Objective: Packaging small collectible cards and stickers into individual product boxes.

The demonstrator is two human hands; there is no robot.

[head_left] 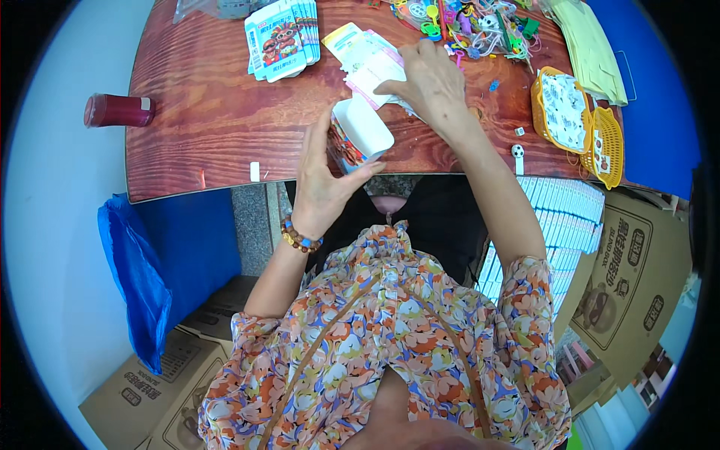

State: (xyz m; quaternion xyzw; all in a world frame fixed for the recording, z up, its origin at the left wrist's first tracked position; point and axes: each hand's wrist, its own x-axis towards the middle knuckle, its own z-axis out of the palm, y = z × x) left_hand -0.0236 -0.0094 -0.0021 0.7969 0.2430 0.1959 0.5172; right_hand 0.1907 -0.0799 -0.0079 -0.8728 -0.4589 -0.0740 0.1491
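Note:
My left hand point(324, 180) grips a small open printed carton point(358, 135), held upright over the near edge of the wooden table point(202, 97), its white inside showing. My right hand point(427, 79) reaches further onto the table and rests its fingers on a loose pile of white and pink paper cards point(367, 60) just beyond the carton. A beaded bracelet sits on my left wrist.
A stack of flat printed cartons point(283, 37) lies at the table's far middle. Colourful small plastic toys point(472, 22) are heaped far right. Yellow baskets point(574, 112) stand at the right edge, a dark red bottle point(118, 110) lies left. Cardboard boxes point(630, 277) stand on the floor.

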